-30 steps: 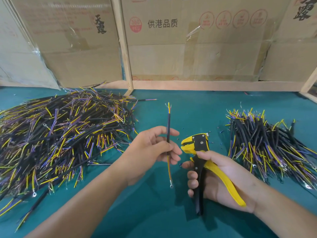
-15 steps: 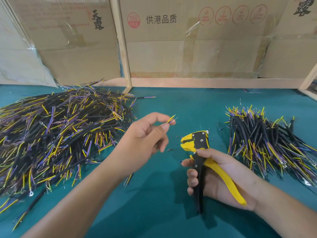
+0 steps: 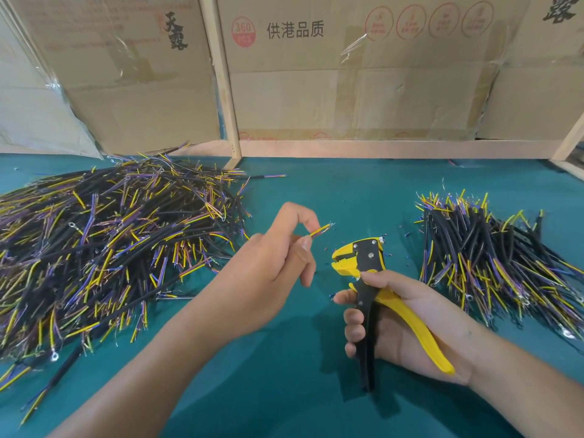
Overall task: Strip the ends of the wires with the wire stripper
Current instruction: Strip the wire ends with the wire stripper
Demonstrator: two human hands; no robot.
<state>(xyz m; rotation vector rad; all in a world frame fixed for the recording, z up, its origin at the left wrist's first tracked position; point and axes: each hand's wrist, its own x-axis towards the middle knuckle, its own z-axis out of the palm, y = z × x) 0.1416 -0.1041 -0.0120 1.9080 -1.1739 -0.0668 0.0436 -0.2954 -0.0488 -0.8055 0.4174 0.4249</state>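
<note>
Cardboard boxes (image 3: 363, 74) stand behind a teal surface (image 3: 284, 390). The left hand (image 3: 268, 270) pinches a wire (image 3: 322, 230) between thumb and forefinger, its yellow and purple tip poking out to the right. The right hand (image 3: 401, 320) grips the wire stripper (image 3: 366, 279) by its handles, head up and mouth facing left. Compared with half a second ago, wire tip and stripper head are about as far apart, not touching. Wire piles lie left (image 3: 104, 248) and right (image 3: 493, 257).

left hand (image 3: 268, 267): raised, fingers pinched | right hand (image 3: 407, 320): palm up, fingers curled
</note>
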